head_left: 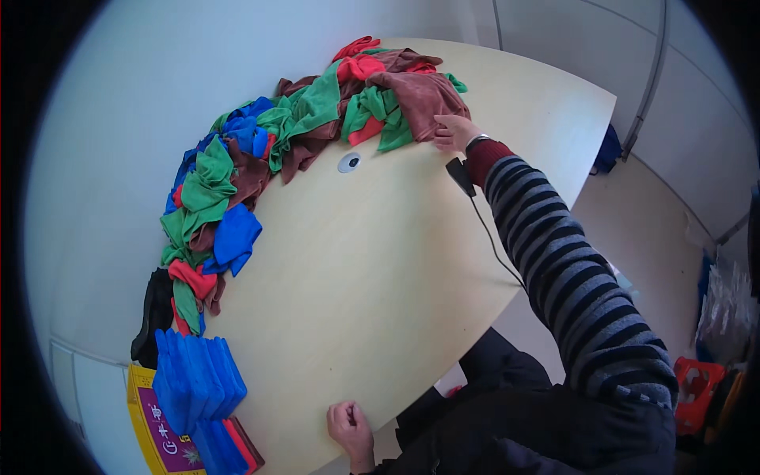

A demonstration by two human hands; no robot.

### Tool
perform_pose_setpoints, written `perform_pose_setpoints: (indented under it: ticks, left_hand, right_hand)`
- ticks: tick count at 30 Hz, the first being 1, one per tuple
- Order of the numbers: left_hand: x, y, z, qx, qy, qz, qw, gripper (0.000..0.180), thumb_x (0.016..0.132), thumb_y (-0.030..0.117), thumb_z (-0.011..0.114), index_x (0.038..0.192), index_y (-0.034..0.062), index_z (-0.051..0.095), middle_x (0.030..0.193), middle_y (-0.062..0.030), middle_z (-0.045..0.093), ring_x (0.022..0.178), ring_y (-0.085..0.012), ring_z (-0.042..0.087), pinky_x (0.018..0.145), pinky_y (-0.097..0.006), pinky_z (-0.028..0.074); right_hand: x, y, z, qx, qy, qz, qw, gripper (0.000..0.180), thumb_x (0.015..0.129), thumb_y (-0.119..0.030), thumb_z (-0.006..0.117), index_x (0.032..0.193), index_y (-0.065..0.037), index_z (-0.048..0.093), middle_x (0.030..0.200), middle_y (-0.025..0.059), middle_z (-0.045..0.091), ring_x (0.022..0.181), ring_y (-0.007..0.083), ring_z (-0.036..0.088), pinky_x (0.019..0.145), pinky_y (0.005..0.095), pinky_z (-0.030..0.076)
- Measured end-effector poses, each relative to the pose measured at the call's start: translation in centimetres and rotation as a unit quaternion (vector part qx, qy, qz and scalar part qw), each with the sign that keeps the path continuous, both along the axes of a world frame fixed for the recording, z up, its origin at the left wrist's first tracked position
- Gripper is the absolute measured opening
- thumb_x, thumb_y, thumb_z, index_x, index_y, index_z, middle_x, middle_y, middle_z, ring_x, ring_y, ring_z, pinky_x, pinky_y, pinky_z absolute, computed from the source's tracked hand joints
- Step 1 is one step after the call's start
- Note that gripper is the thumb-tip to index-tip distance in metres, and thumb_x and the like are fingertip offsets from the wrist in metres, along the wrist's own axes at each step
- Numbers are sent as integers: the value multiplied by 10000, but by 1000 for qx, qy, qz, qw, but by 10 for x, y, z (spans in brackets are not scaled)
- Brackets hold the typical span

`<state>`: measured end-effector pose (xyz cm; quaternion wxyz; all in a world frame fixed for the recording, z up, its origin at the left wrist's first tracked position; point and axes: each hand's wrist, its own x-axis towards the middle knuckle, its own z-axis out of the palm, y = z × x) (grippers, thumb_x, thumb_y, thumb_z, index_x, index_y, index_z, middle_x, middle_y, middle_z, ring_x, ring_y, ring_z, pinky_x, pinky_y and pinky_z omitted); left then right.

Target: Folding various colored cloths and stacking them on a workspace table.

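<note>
My right hand (453, 134) reaches to the far side of the table, its fingers closed on the lower edge of a brown cloth (423, 96). This cloth lies at the right end of a long heap of crumpled cloths. Green cloths (315, 104), blue cloths (236, 237), red cloths (360, 68) and more brown ones make up the heap. My left hand (351, 430) rests curled into a loose fist on the table near its front edge, with nothing visible in it.
Folded blue cloths (202, 376) stand at the near left beside a yellow and purple box (154, 419). A black item (153, 317) leans behind them. A round cable grommet (349, 163) is set in the table (356, 253). A black device with a cable (460, 176) hangs at my right wrist.
</note>
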<state>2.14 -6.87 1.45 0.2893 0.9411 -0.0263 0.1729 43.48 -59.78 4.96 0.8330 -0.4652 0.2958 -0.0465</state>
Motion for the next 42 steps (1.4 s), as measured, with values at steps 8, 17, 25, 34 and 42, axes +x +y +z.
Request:
perform_pose_setpoints:
  ticks: [8, 17, 25, 34, 42]
  left_hand:
    - [6, -9, 2, -7, -42, -29, 999, 61, 835, -29, 632, 852, 25, 609, 782, -66, 516, 663, -184, 498, 579, -319, 408]
    - [1, -1, 2, 61, -74, -12, 995, 48, 831, -2, 644, 855, 31, 618, 781, -90, 560, 689, -241, 558, 605, -367, 449]
    - [9, -20, 17, 66, -82, -3, 994, 45, 829, -7, 636, 836, 33, 616, 788, -106, 579, 701, -277, 577, 619, -387, 462]
    - [-3, 0, -6, 76, -75, -10, 994, 65, 809, 32, 668, 847, 52, 620, 807, -114, 590, 749, -317, 585, 652, -432, 467]
    - [-6, 17, -24, -135, -28, 33, 990, 180, 882, 91, 686, 1036, 23, 624, 874, -103, 591, 806, -231, 603, 723, -373, 495]
  right_hand:
    - [61, -17, -17, 11, -95, 34, 995, 188, 943, -254, 689, 1021, -113, 592, 927, 51, 658, 822, 197, 672, 713, 347, 551]
    - [38, 16, -8, 73, -43, 5, 996, 156, 951, -235, 674, 880, -133, 580, 727, 14, 619, 665, 177, 650, 600, 336, 529]
    - [65, 12, -27, 13, -46, -62, 997, 127, 938, -206, 657, 893, -92, 621, 769, 39, 644, 693, 193, 648, 589, 341, 514]
    - [-35, 120, 87, -703, -483, 26, 521, 112, 842, -93, 612, 896, -22, 679, 866, 131, 635, 818, 303, 633, 773, 402, 504]
    - [-287, 290, 22, -625, -421, 568, 332, 142, 854, -139, 568, 915, -56, 666, 1080, 148, 635, 984, 330, 660, 825, 427, 538]
